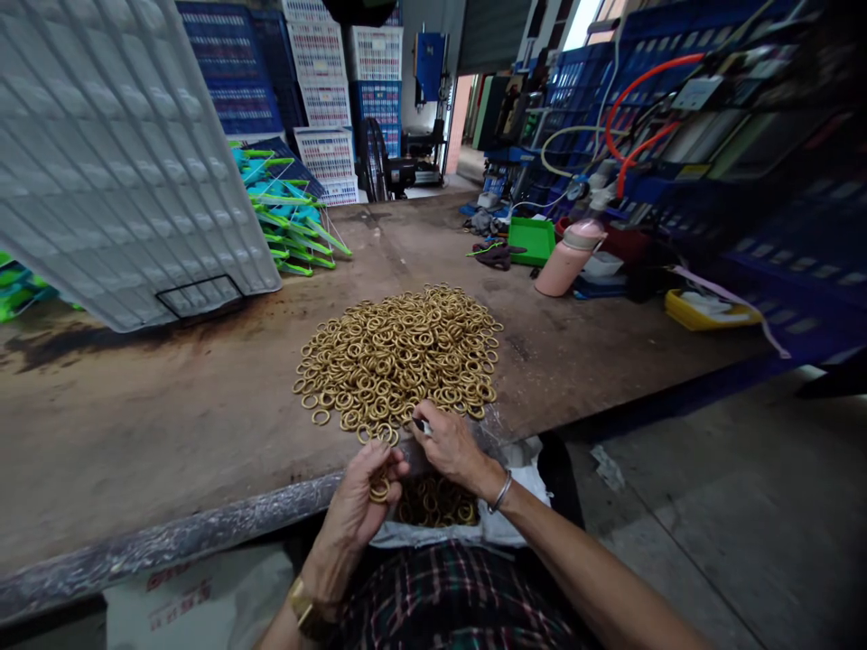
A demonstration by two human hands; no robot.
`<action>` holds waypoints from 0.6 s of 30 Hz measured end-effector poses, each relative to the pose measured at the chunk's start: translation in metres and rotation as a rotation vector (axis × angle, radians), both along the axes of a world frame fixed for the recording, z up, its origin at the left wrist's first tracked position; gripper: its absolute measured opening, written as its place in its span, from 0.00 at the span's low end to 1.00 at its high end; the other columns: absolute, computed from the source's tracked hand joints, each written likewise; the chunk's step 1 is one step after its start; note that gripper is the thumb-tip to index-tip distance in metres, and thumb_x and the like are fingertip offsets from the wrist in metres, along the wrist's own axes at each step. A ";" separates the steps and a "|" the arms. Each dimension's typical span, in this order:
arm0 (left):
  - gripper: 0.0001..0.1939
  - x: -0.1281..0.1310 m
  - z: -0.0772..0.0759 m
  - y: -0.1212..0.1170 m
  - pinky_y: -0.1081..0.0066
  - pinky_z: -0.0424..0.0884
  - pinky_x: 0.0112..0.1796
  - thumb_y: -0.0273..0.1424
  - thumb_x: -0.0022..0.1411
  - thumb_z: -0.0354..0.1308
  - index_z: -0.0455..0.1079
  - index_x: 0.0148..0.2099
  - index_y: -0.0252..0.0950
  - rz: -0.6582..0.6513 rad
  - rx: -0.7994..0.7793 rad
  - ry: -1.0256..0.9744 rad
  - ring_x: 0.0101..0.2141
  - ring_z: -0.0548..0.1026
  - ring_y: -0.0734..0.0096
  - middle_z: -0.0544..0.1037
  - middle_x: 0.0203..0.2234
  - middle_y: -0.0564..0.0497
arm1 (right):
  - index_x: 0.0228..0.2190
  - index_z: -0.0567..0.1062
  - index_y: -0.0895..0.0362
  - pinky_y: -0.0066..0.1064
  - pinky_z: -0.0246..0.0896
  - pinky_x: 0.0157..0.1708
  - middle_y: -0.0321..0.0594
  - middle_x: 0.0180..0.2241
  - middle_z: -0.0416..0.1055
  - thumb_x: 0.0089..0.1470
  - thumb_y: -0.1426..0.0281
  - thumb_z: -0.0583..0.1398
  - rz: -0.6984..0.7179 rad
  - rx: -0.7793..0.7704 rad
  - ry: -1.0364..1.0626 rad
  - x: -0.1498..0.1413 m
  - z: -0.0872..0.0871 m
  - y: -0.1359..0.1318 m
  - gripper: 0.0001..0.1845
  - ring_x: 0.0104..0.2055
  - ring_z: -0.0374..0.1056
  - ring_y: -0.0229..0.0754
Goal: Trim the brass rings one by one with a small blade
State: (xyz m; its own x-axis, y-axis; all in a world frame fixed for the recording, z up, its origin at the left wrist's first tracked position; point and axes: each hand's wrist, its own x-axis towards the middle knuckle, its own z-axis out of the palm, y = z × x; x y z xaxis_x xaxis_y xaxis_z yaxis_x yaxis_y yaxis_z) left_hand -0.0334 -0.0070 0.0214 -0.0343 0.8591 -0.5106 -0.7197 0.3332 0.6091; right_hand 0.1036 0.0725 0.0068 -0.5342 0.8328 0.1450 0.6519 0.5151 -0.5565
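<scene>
A broad heap of brass-coloured rings (406, 348) lies on the brown table near its front edge. My left hand (358, 496) is just in front of the heap, its fingers curled round a few brass rings (380, 489). Close by on the right, my right hand (452, 444) is closed on a small dark-tipped tool (420, 424), whose kind I cannot make out. It sits at the heap's near edge. Below my hands, a white sack (521, 487) stands open at the table edge with more brass rings (437, 503) inside.
A tilted grey plastic crate (128, 162) stands at left beside green and blue plastic pieces (298, 217). Toward the right are a pink bottle (569, 259), a green tray (532, 241), a yellow tray (711, 311) and orange air hoses (616, 117). Stacked crates (325, 149) rise behind.
</scene>
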 end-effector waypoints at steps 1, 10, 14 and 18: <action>0.14 0.001 0.000 0.002 0.83 0.53 0.15 0.33 0.43 0.66 0.63 0.29 0.33 0.001 0.018 0.052 0.22 0.70 0.77 0.71 0.22 0.53 | 0.34 0.66 0.56 0.25 0.52 0.31 0.36 0.28 0.69 0.55 0.71 0.52 0.032 -0.006 0.030 0.002 0.002 -0.002 0.04 0.30 0.64 0.37; 0.17 0.008 -0.011 0.003 0.83 0.50 0.14 0.43 0.49 0.60 0.64 0.30 0.34 -0.060 0.074 0.439 0.13 0.58 0.85 0.63 0.15 0.60 | 0.30 0.67 0.56 0.25 0.53 0.30 0.34 0.26 0.66 0.55 0.69 0.52 0.141 -0.162 0.209 0.002 0.016 -0.018 0.05 0.28 0.60 0.35; 0.16 0.009 -0.015 -0.001 0.82 0.51 0.14 0.44 0.51 0.57 0.63 0.29 0.35 -0.028 0.091 0.527 0.14 0.58 0.84 0.62 0.14 0.60 | 0.28 0.67 0.57 0.23 0.52 0.26 0.31 0.21 0.63 0.57 0.64 0.50 0.088 -0.412 0.367 -0.002 0.018 -0.020 0.12 0.24 0.58 0.33; 0.16 0.009 -0.015 -0.003 0.81 0.54 0.15 0.43 0.53 0.55 0.64 0.28 0.34 -0.033 0.134 0.626 0.15 0.59 0.83 0.63 0.15 0.59 | 0.24 0.65 0.57 0.23 0.51 0.24 0.30 0.18 0.62 0.56 0.61 0.49 0.032 -0.625 0.450 -0.004 0.015 -0.022 0.15 0.21 0.54 0.31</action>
State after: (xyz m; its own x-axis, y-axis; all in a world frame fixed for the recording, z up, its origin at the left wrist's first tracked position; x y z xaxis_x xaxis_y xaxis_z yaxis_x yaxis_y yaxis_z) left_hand -0.0241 -0.0104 0.0063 -0.2633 0.9200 -0.2904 -0.2050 0.2407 0.9487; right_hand 0.0995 0.0500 0.0218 -0.5604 0.8166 -0.1382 0.2840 0.0327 -0.9583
